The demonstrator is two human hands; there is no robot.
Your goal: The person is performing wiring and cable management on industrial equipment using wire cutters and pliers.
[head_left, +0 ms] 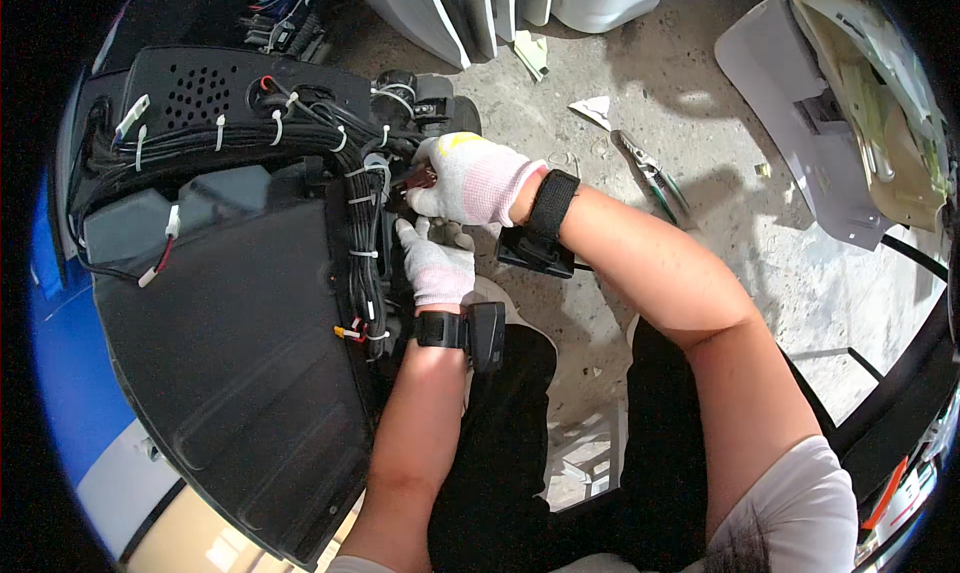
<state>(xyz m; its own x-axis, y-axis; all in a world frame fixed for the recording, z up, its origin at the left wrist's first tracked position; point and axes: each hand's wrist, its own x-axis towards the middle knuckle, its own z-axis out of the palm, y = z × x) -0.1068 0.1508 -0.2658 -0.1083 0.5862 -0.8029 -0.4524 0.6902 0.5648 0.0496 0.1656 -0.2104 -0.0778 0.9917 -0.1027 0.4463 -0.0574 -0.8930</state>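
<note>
My right hand (465,180), in a white and pink glove, is closed round a dark red thing (418,179) whose kind I cannot make out. It is at the edge of a black cable bundle (362,213). Just below it, my gloved left hand (440,263) has its fingers curled in beside the same bundle; whatever they grip is hidden. White cable ties (362,254) cinch the bundle at several places. The cables run along a large black panel assembly (240,343). A connector with orange and red wires (348,332) hangs near the lower end of the bundle.
Green-handled snips (652,173) lie on the concrete floor near a white scrap (592,110). Pale curved panels (450,13) stand at the far side. More panels (780,103) lean at the right. A white connector (173,220) on red wire rests on the assembly.
</note>
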